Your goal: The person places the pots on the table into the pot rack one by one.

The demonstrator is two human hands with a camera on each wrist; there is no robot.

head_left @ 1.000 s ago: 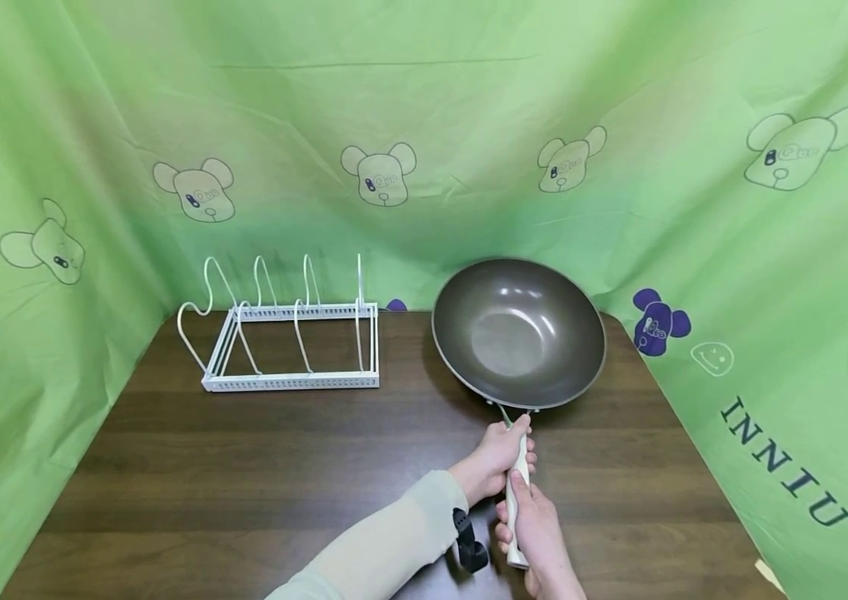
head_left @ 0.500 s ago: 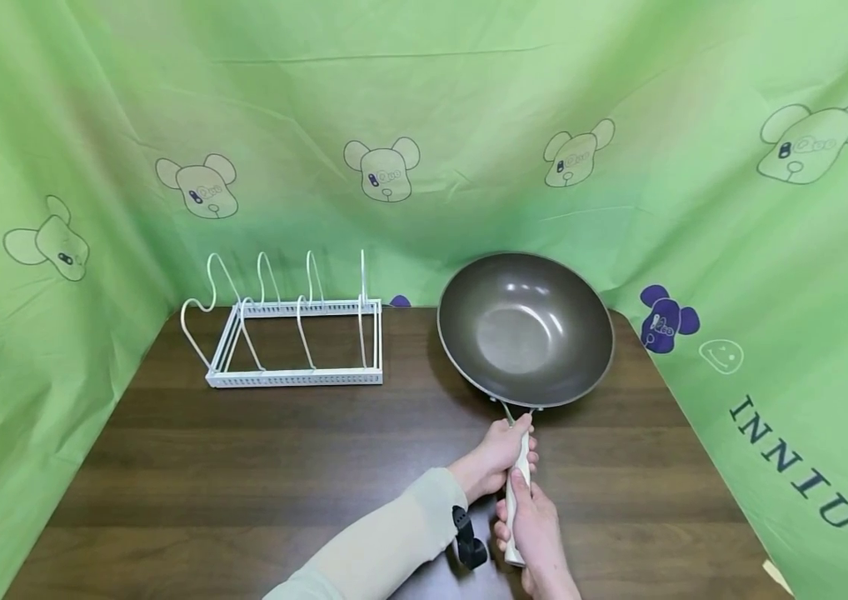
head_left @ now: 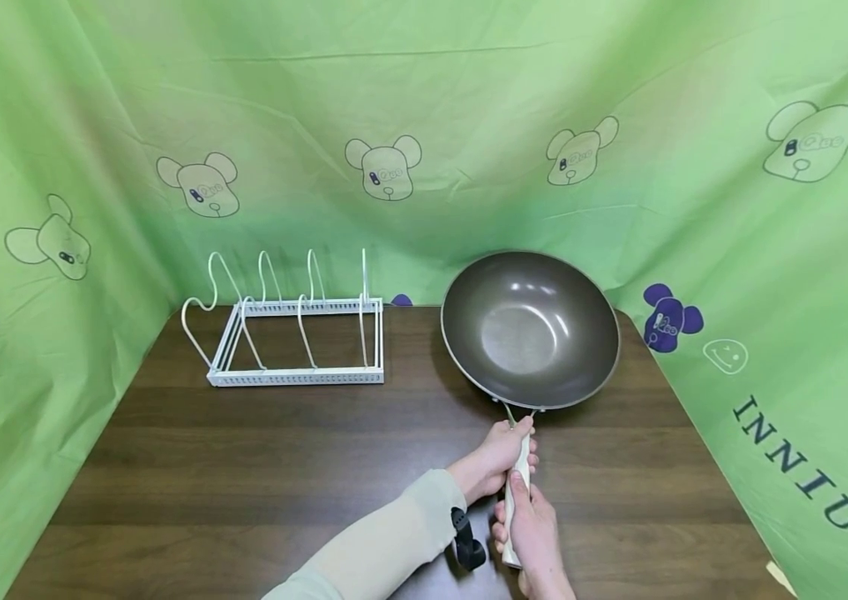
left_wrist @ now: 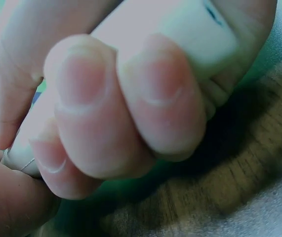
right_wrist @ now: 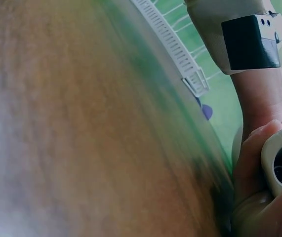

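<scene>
A dark, deep wok (head_left: 529,333) with a pale handle (head_left: 512,533) is at the table's back right, its bowl facing up. My left hand (head_left: 501,450) grips the handle just below the bowl, thumb along the top. Behind it my right hand (head_left: 532,529) holds the same handle near its free end. Curled fingers (left_wrist: 94,108) wrap the handle in the left wrist view. The handle's hollow end (right_wrist: 271,158) shows at the right edge of the right wrist view. The underside of the wok is hidden.
A white wire pan rack (head_left: 296,377) with upright loops stands at the back left of the brown wooden table (head_left: 244,467). Green printed cloth (head_left: 469,225) hangs close behind and at both sides. A black strap (head_left: 467,542) is on the left wrist.
The head view has shifted slightly, and the wok appears a little farther right in it. Both hands keep their hold on the handle.
</scene>
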